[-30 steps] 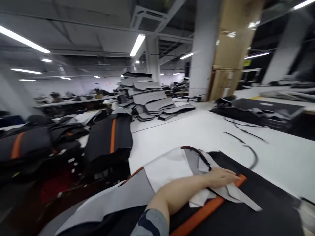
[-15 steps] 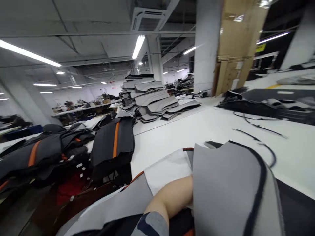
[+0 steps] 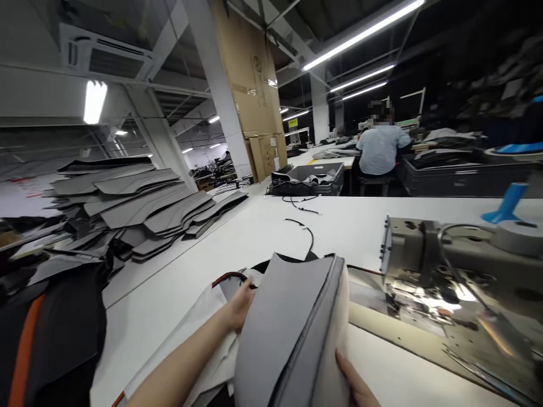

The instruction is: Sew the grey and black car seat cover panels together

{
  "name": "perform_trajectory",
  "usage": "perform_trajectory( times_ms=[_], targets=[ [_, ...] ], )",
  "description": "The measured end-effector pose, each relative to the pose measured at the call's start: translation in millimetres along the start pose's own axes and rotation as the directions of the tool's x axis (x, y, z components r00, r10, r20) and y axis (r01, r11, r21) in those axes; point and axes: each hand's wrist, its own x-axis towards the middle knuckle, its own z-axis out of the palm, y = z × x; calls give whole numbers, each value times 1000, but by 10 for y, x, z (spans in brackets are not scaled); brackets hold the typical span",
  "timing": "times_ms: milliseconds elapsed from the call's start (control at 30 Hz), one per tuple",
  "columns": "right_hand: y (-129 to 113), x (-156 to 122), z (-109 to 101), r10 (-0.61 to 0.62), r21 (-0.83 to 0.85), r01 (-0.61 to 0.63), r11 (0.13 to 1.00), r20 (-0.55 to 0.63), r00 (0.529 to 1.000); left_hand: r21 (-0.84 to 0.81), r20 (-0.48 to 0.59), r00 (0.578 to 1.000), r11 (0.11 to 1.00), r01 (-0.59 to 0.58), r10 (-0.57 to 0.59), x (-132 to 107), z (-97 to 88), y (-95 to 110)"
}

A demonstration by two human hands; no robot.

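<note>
A grey foam-backed fabric panel [image 3: 288,333] with a dark stitched edge stands raised in front of me. My left hand [image 3: 238,305] grips its left side, fingers curled behind it. At the panel's lower right edge my right hand [image 3: 355,384] holds it from beneath, with only part of the hand showing. Under the panel lie white lining pieces [image 3: 190,333] and a dark piece with red piping [image 3: 229,276]. The sewing machine [image 3: 449,271] sits just right of the panel.
A tall stack of grey cut panels [image 3: 139,209] fills the left of the white table [image 3: 339,226]. Black and orange covers [image 3: 51,333] pile at the left. Loose black cord [image 3: 306,229] lies ahead. A seated person in a blue shirt [image 3: 382,150] works by dark crates [image 3: 462,175].
The view has swung right, bringing the sewing machine and the seated person into sight. The grey panel, lifted over my flat left hand, now stands upright held by both hands.
</note>
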Motion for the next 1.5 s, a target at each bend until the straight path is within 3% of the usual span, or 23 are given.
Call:
perform_trajectory(
  times_ms=[100,167,233,267,333,400,433,467,533,567,600,667,700,767,800,867,933,967,1067,1167,1233,1367,1500],
  targets=[
    [-137,-23,225,-98,-31,96,995,-48,994,-161,157,983,980,119,-94,-100,-57,186],
    [-208,-45,376,-260,-204,255,945,-1,966,-169,34,997,983,70,-66,-231,-96,316],
    [-264,-72,461,-335,-355,345,869,93,938,38,-150,987,998,-51,56,-345,-183,394],
    [-283,-86,472,-341,-393,359,847,117,933,196,-163,983,979,-55,87,-380,-248,408],
    [-296,-112,446,-333,-410,337,847,84,939,521,-51,998,852,52,-30,-391,-398,419],
    [-276,-132,409,-312,-442,304,844,58,948,764,55,968,634,118,-247,-323,-531,501],
    [-260,-139,404,-306,-492,302,816,74,949,831,64,955,545,109,-288,-260,-571,601],
    [-243,-144,411,-305,-573,308,760,105,947,863,54,965,498,85,-258,-180,-585,748],
    [-213,-148,452,-340,-766,350,539,182,923,858,47,999,513,-27,-26,27,-509,1142],
    [-202,-148,473,-371,-840,363,403,213,904,829,69,990,545,-125,122,146,-416,1347],
    [-194,-148,483,-399,-889,364,278,238,885,788,153,957,555,-268,246,270,-288,1524],
    [-184,-151,444,-432,-920,374,115,293,853,656,436,826,501,-564,359,513,40,1699],
    [-182,-155,387,-436,-918,391,61,328,838,611,549,763,459,-645,341,621,221,1676],
    [-182,-165,205,-425,-884,459,-90,451,785,600,645,723,421,-680,248,791,565,1437],
    [-186,-169,96,-407,-840,505,-196,539,738,604,638,728,425,-675,249,848,709,1261],
    [-202,-165,-104,-343,-686,588,-429,726,596,615,559,767,462,-639,316,922,915,914],
    [-224,-132,-214,-289,-533,592,-604,839,460,638,416,834,538,-551,361,975,1018,701],
    [-234,-102,-223,-284,-499,566,-657,858,428,652,340,874,583,-485,348,1002,1043,662],
    [-246,23,-130,-377,-545,486,-684,834,404,660,168,954,691,-295,248,1068,1074,744],
    [-265,92,-65,-489,-613,475,-632,790,370,641,142,969,727,-245,202,987,1100,901],
    [-320,55,-120,-506,-631,422,-650,775,379,628,210,944,705,-328,253,835,1146,966],
    [-480,-142,-337,-477,-629,275,-728,751,456,622,293,866,606,-495,406,621,1311,1065],
    [-532,-318,-453,-530,-648,190,-737,729,433,588,300,843,609,-532,447,747,1473,1289]
  ],
)
